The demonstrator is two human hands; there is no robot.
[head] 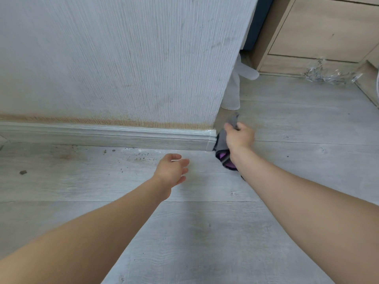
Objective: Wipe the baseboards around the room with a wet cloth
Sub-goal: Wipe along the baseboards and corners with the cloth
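Note:
A pale grey baseboard (pixel 102 136) runs along the foot of a white textured wall and ends at an outer corner on the right. My right hand (pixel 239 136) grips a grey and purple cloth (pixel 222 149) bunched against that corner end of the baseboard; part of the cloth hangs below my wrist. My left hand (pixel 172 169) hovers over the floor in front of the baseboard, fingers relaxed and holding nothing.
Dark crumbs of dirt (pixel 141 157) lie on the grey wood floor beside the baseboard. A white fan stand (pixel 233 89) is behind the wall corner. A light wooden cabinet (pixel 320 33) stands at the back right, with crumpled clear plastic (pixel 326 74) at its foot.

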